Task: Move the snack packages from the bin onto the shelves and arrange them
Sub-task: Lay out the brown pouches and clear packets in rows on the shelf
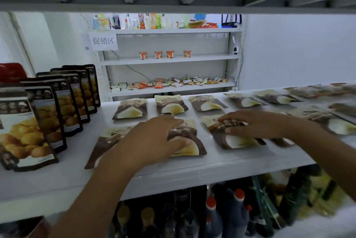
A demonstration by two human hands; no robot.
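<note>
Brown-and-cream snack pouches lie flat in two rows on the white shelf. My left hand rests on a front-row pouch, fingers over its top and thumb across its lower part. My right hand lies palm down on the neighbouring pouch, fingers spread over its upper half. Another front-row pouch lies partly under my left wrist. Back-row pouches lie flat behind. The bin is out of sight.
Tall dark pouches with a picture of golden buns stand in a row at the shelf's left. Bottles fill the shelf below. A shelf board hangs close overhead. A far rack holds cups, candies and drinks.
</note>
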